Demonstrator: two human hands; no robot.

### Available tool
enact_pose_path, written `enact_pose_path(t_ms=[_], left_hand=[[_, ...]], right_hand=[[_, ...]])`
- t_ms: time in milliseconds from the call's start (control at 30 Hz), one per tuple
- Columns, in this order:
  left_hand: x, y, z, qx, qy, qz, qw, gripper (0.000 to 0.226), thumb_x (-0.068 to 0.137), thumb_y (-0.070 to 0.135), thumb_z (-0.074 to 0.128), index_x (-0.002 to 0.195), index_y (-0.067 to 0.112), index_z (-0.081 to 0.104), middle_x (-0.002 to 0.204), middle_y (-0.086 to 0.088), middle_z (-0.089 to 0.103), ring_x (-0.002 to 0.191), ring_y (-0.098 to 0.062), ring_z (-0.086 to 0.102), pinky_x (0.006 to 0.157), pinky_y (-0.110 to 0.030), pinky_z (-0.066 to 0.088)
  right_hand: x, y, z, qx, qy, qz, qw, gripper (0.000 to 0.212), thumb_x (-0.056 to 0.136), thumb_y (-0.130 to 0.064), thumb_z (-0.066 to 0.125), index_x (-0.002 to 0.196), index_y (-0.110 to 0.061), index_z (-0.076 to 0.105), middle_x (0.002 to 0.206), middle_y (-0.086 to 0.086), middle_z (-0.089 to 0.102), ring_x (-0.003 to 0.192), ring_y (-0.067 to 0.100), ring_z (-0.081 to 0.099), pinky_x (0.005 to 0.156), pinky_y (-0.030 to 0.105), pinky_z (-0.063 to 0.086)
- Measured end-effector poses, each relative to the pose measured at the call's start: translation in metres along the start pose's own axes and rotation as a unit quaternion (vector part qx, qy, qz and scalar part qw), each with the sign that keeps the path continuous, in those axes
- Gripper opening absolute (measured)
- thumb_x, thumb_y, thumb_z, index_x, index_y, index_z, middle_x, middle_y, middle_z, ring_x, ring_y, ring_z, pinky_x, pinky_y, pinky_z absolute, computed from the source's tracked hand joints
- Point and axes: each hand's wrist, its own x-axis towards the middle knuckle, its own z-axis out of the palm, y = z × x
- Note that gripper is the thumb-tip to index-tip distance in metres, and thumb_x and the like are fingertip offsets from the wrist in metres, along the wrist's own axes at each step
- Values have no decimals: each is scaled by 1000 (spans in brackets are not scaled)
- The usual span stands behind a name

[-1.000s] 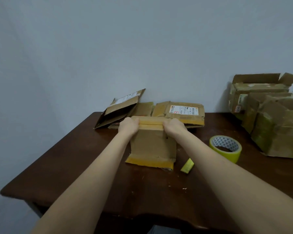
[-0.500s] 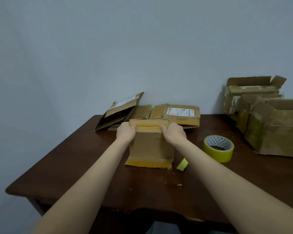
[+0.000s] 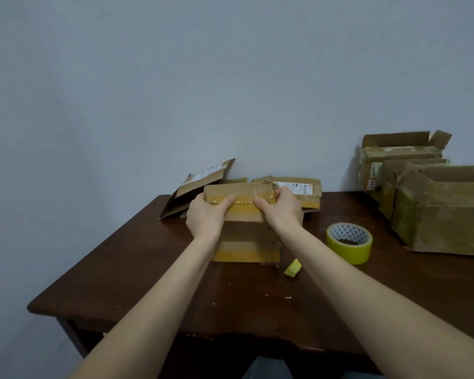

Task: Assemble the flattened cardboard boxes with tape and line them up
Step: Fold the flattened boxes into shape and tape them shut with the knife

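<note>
A small brown cardboard box (image 3: 246,236) with yellow tape bands stands at the middle of the dark wooden table (image 3: 153,283). My left hand (image 3: 206,218) grips its upper left edge, thumb lying along the top tape band. My right hand (image 3: 281,209) grips the upper right edge the same way. A roll of yellow tape (image 3: 349,242) lies to the right of the box. A torn scrap of yellow tape (image 3: 292,268) rests on the table by the box's lower right corner.
Flattened cardboard boxes (image 3: 197,184) (image 3: 298,187) lean and lie against the wall behind the held box. Assembled taped boxes (image 3: 446,212) (image 3: 400,157) stand in a group at the right. The table's front edge (image 3: 230,335) runs near me.
The box has been tipped up and pulled a little toward me. Both hands have closed round its top edge, thumbs now on the front tape band. The camera has also shifted.
</note>
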Motion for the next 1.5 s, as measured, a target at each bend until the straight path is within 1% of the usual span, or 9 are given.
enact_pose_path(t_ms=[133,333,433,533,700,833,933,1167,1500], left_hand=[[-13,-1,-2,-138,34,-17,990,38,86,29,68,117,7,64,99,11,62,103,-13,56,95,-31,44],[-30,11,-11,-258,-4,35,965,33,92,16,60,125,16,56,118,10,58,112,-5,56,94,-18,45],[-33,21,-10,-281,-28,11,959,51,89,34,63,135,19,46,115,11,54,111,-6,53,86,-15,41],[-25,30,-12,-279,-16,-12,960,71,88,47,60,144,11,37,126,6,50,116,-9,47,99,-26,38],[-15,26,-29,-265,33,14,964,32,89,32,62,117,16,64,101,10,63,91,-1,57,80,-19,45],[-5,-9,-45,-211,82,8,974,26,85,13,57,109,24,56,108,7,63,100,-4,59,93,-32,50],[9,-40,-65,-163,92,-11,982,39,86,5,55,121,23,52,110,7,63,101,-6,60,93,-33,51],[55,-125,-114,-35,154,-73,985,42,90,7,57,130,21,53,104,7,61,99,-14,60,92,-44,52],[99,-190,-120,40,159,-170,972,37,91,28,60,124,12,53,120,-5,62,111,-25,58,90,-36,43]], right_hand=[[-6,1,-16,66,11,-40,997,37,90,-39,63,116,-13,54,111,-1,56,96,16,49,79,29,38],[-5,-1,-47,112,-3,29,993,52,80,-68,56,73,-17,53,75,-4,51,81,22,51,62,33,37],[-5,2,-48,165,17,51,985,50,82,-57,63,107,-13,65,86,-4,56,90,23,52,81,36,41],[-6,8,-38,199,14,22,980,55,83,-44,69,128,-15,54,120,-3,57,109,19,51,89,33,43],[-9,-2,-24,306,-92,58,946,56,78,-60,67,114,-18,61,117,-2,61,108,18,55,96,38,47],[-4,-11,11,286,-96,16,953,47,83,-12,70,127,-17,54,114,-5,61,88,8,59,73,22,51],[-3,-22,48,195,-89,-10,977,34,82,-6,69,109,-23,58,112,-3,67,94,12,62,83,35,55],[-11,-50,157,143,-184,-43,972,31,89,-16,63,119,-17,58,119,-1,65,106,15,61,81,26,47],[2,-65,255,83,-373,-72,921,51,96,-11,53,145,-14,40,148,3,44,133,20,43,109,27,35]])
